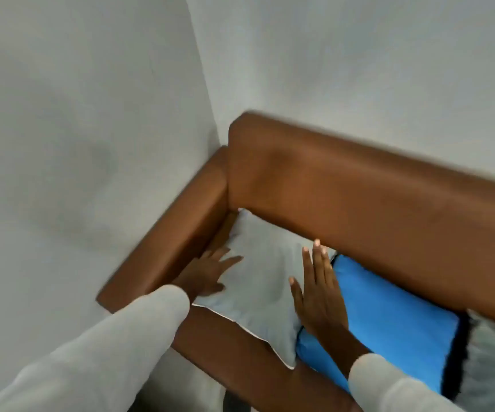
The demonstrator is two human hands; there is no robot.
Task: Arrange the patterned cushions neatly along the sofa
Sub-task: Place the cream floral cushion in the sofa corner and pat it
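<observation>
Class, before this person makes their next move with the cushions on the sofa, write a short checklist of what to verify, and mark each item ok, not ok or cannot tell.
1. Grey cushion sits in the sofa corner by the armrest: ok.
2. Left hand lies flat and open on the grey cushion: ok.
3. Right hand is open at the seam between the grey and blue cushion, gripping nothing: ok.
4. Blue cushion lies next to the grey one: ok.
5. Third cushion at the right edge placed neatly: cannot tell, cut off.
6. Cushions stand upright against the backrest: not ok, they lie tilted on the seat.
</observation>
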